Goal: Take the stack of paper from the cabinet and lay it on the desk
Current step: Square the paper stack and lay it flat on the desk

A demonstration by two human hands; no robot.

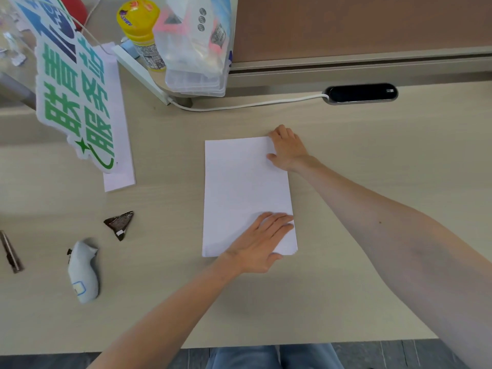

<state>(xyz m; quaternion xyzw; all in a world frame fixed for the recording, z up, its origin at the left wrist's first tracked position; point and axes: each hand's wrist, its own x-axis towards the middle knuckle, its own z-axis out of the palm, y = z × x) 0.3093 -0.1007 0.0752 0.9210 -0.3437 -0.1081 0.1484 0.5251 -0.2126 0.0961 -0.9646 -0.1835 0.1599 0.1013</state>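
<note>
A white stack of paper (239, 187) lies flat on the beige desk (372, 155), its long side running away from me. My left hand (259, 243) rests palm down on the stack's near right corner, fingers stretched flat. My right hand (287, 150) sits at the far right corner, fingers curled over the edge of the sheets. The cabinet is out of view.
At the left lie a grey handheld device (83, 270), a dark folded wrapper (119, 223), a metal tool (10, 253), and a green-lettered sign (74, 83) over a white sheet. Behind stand a yellow-lidded jar (141, 27), a clear plastic box (197, 49) and a black cable port (360, 93).
</note>
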